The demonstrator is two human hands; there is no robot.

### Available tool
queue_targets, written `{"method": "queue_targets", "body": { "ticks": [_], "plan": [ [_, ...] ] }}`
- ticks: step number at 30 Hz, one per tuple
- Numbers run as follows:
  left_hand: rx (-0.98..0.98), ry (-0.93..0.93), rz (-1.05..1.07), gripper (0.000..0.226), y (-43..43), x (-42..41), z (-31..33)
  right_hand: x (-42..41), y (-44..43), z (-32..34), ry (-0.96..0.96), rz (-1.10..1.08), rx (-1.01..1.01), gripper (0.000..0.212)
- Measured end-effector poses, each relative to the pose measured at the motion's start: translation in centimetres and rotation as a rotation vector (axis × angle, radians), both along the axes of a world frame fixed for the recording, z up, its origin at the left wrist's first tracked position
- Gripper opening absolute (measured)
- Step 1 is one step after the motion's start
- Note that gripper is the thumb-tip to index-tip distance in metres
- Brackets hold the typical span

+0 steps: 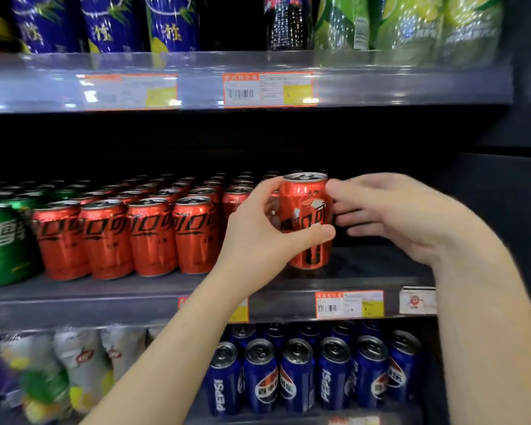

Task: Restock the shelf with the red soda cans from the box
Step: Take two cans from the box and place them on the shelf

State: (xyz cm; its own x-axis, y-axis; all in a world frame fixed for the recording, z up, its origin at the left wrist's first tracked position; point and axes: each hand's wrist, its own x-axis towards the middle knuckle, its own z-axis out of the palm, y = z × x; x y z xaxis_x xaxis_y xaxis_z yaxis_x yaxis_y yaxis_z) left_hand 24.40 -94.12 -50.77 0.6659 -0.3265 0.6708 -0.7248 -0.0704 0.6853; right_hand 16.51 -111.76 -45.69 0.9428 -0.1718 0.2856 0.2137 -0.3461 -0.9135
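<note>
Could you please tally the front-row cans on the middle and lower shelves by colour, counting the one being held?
Red cans standing in the front row: 4
Red can gripped by the left hand: 1
Green can: 1
Blue cans: 6
Total: 12

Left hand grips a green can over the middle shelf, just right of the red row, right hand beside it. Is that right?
No. The head view shows the can in the left hand is red, not green. It is over the middle shelf, just right of the red row, right hand beside it.
</note>
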Motion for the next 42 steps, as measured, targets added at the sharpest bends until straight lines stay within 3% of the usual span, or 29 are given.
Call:
{"method": "queue_targets", "body": {
  "ticks": [2, 6, 10, 15, 18, 21, 24, 29, 34, 38, 42],
  "plan": [
    [0.002, -0.016, -0.013, 0.074, -0.5, -0.8, -0.2, -1.2, 1.7, -1.2, -0.040, 0.073, -0.055, 0.049],
    [0.010, -0.034, -0.006, 0.083, -0.8, -1.5, -0.6, -1.0, 2.8, -2.6, -0.209, -0.111, 0.012, 0.042],
    [0.246, -0.158, 0.142, 0.100, 0.6, -1.2, -0.5, -0.8, 1.3, -2.8, -0.194, -0.144, 0.076, 0.036],
    [0.412, -0.339, 0.377, 0.080, 2.6, -0.7, -1.3, 1.2, -2.3, -2.5, -0.134, -0.290, 0.118, 0.025],
    [0.475, -0.388, 0.434, 0.077, 3.1, -0.9, -1.4, 3.7, -4.1, -3.0, -0.088, -0.344, 0.130, 0.034],
    [0.529, -0.425, 0.505, 0.073, 3.2, -0.9, -1.2, 6.4, -5.6, -3.6, -0.033, -0.379, 0.136, 0.057],
    [0.576, -0.455, 0.547, 0.071, 3.2, -0.7, -1.0, 8.6, -6.9, -3.9, -0.013, -0.371, 0.148, 0.053],
    [0.576, -0.436, 0.558, 0.069, 2.8, -0.3, -0.8, 11.2, -8.3, -4.5, 0.015, -0.377, 0.112, 0.086],
    [0.564, -0.419, 0.557, 0.067, 2.5, 0.3, -0.9, 13.2, -8.4, -4.6, 0.035, -0.438, 0.016, 0.089],
    [0.550, -0.424, 0.550, 0.065, 2.7, 0.5, -0.9, 15.2, -8.3, -4.5, 0.053, -0.438, -0.052, 0.076],
    [0.532, -0.435, 0.536, 0.063, 3.1, 0.7, -1.0, 16.3, -8.3, -4.6, 0.083, -0.425, -0.017, 0.078]
  ]
}}
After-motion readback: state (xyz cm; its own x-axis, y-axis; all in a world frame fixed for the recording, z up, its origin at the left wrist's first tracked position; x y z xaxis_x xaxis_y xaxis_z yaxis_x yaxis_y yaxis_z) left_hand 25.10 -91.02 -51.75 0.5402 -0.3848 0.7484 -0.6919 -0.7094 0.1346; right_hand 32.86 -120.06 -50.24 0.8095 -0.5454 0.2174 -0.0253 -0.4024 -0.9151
